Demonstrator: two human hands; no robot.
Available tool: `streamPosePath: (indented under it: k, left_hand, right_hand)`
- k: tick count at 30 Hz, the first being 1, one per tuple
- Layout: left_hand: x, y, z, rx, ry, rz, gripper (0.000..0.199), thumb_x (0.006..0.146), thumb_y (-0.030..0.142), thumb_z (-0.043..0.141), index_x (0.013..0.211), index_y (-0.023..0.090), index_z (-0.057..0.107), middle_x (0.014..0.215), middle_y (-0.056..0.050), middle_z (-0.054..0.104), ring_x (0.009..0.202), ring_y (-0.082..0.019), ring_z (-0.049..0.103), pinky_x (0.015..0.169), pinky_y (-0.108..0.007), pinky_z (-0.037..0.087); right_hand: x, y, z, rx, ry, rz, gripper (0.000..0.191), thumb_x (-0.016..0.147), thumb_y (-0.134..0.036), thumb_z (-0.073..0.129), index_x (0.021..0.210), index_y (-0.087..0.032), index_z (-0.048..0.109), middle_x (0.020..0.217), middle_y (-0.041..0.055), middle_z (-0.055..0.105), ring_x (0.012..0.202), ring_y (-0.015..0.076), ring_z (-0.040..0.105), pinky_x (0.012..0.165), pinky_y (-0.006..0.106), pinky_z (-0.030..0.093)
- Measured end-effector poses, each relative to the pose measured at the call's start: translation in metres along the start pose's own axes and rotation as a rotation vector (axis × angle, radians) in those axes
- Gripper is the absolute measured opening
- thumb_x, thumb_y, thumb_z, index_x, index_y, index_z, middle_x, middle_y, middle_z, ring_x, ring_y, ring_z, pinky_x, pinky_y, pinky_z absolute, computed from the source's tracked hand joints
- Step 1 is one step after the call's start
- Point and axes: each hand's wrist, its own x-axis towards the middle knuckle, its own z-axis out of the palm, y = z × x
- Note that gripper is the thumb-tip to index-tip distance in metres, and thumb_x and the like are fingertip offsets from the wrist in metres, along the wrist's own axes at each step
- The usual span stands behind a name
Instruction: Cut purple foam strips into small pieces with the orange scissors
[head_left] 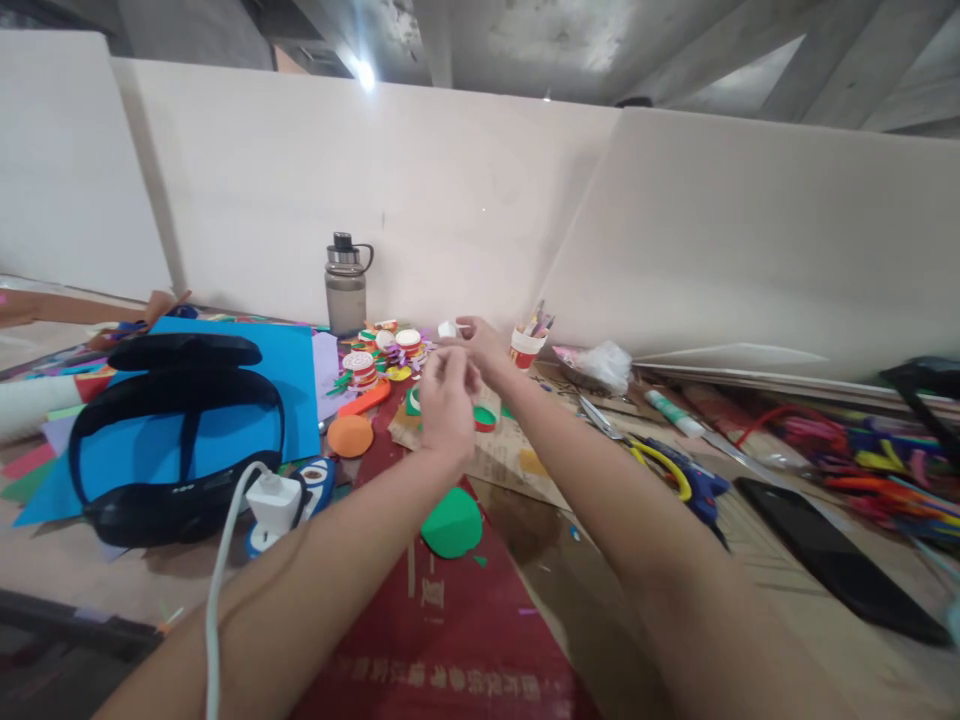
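Blue sheet: laid flat at the left, with a black headset rested on it.
Water bottle: stood upright by the wall.
Decorated paper-cup pieces: grouped left of the hands; sleeves are best kept off their loose paper fringes.
White object: seen just beside the right fingertips; whether it is touched cannot be told.
Left hand: raised over the work, back turned to the view, fingers bent and drawn narrow; what is held, if anything, is hidden. A light fingertip grip would probably be best, so that thin paper is not creased.
Green disc: laid on the red board, below the left hand.
Green-lined round piece: seen at the left hand's right side; contact cannot be told. Its rim is likely best steadied from the side.
Right hand: reached farther forward, wrist angled inward, fingers curled leftward; its grip cannot be told.
Pen cup: stood beyond the right wrist.
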Motion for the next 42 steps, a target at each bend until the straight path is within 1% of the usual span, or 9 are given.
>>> streamPosePath:
  k: [3,5,6,8,14,17,23,29,42]
  left_hand:
    - [0.021,0.000,-0.005,0.007,0.180,-0.167,0.019,0.084,0.035,0.064,0.081,0.019,0.055,0.071,0.002,0.058,0.058,-0.007,0.054,0.054,-0.018,0.040]
    - [0.029,0.004,-0.005,-0.018,0.112,-0.392,0.026,0.084,0.043,0.063,0.083,0.018,0.057,0.070,0.000,0.060,0.057,-0.010,0.057,0.054,-0.021,0.044]
    - [0.031,0.006,-0.004,-0.046,0.006,-0.480,0.028,0.083,0.044,0.065,0.084,0.017,0.059,0.071,-0.002,0.062,0.059,-0.012,0.059,0.055,-0.023,0.047]
    - [0.033,0.009,-0.002,-0.088,-0.109,-0.554,0.026,0.085,0.041,0.064,0.084,0.015,0.061,0.071,-0.005,0.064,0.060,-0.014,0.061,0.059,-0.025,0.050]
    - [0.030,-0.002,-0.005,0.004,-0.097,-0.525,0.020,0.091,0.030,0.055,0.091,0.013,0.065,0.073,-0.007,0.067,0.059,-0.013,0.063,0.058,-0.026,0.052]
    - [0.031,-0.008,-0.011,0.055,-0.009,-0.478,0.019,0.090,0.032,0.057,0.090,0.014,0.064,0.073,-0.006,0.067,0.060,-0.015,0.065,0.056,-0.025,0.050]
    - [0.036,-0.013,-0.019,0.120,0.221,-0.365,0.025,0.089,0.040,0.058,0.082,0.015,0.061,0.068,-0.003,0.063,0.054,-0.010,0.060,0.047,-0.019,0.039]
    - [0.036,-0.018,-0.022,0.123,0.190,-0.332,0.026,0.087,0.041,0.060,0.080,0.016,0.061,0.066,-0.003,0.063,0.053,-0.009,0.058,0.046,-0.019,0.037]
    - [0.035,-0.020,-0.022,0.101,0.185,-0.330,0.026,0.083,0.039,0.066,0.073,0.017,0.056,0.065,-0.002,0.062,0.056,-0.010,0.059,0.047,-0.019,0.036]
  right_hand:
    - [0.000,0.003,-0.023,0.241,-0.027,-0.015,0.051,0.078,-0.027,0.065,0.126,-0.011,0.051,0.112,0.0121,0.068,0.098,0.0178,0.066,0.090,0.034,0.052]
    - [-0.016,0.004,-0.035,0.335,-0.080,-0.066,0.048,0.077,-0.027,0.066,0.121,-0.013,0.055,0.113,0.0106,0.068,0.100,0.0178,0.065,0.091,0.034,0.051]
    - [-0.026,0.003,-0.039,0.329,-0.101,-0.085,0.046,0.076,-0.027,0.067,0.119,-0.013,0.057,0.113,0.0096,0.069,0.100,0.0176,0.065,0.091,0.033,0.051]
    - [-0.042,0.002,-0.044,0.279,-0.112,-0.096,0.047,0.074,-0.024,0.069,0.118,-0.013,0.059,0.113,0.0081,0.068,0.099,0.0168,0.065,0.090,0.031,0.051]
    - [-0.051,0.012,-0.046,0.306,-0.124,-0.053,0.048,0.074,-0.019,0.070,0.121,-0.014,0.060,0.116,0.0081,0.068,0.097,0.0157,0.065,0.086,0.029,0.052]
    - [-0.044,0.025,-0.050,0.339,-0.127,-0.026,0.047,0.081,-0.021,0.066,0.126,-0.015,0.059,0.123,0.0095,0.066,0.104,0.0161,0.064,0.088,0.029,0.052]
    - [-0.040,0.049,-0.060,-0.181,-0.315,-0.095,0.036,0.070,-0.025,0.079,0.104,-0.017,0.071,0.105,0.0070,0.071,0.092,0.0189,0.065,0.079,0.028,0.049]
    - [-0.041,0.065,-0.054,-0.526,-0.397,-0.136,0.042,0.065,-0.032,0.083,0.102,-0.015,0.072,0.096,0.0066,0.071,0.084,0.0192,0.062,0.069,0.026,0.043]
    - [-0.042,0.067,-0.046,-0.457,-0.410,-0.142,0.035,0.065,-0.035,0.082,0.093,-0.016,0.073,0.084,0.0019,0.069,0.074,0.0138,0.058,0.062,0.022,0.036]
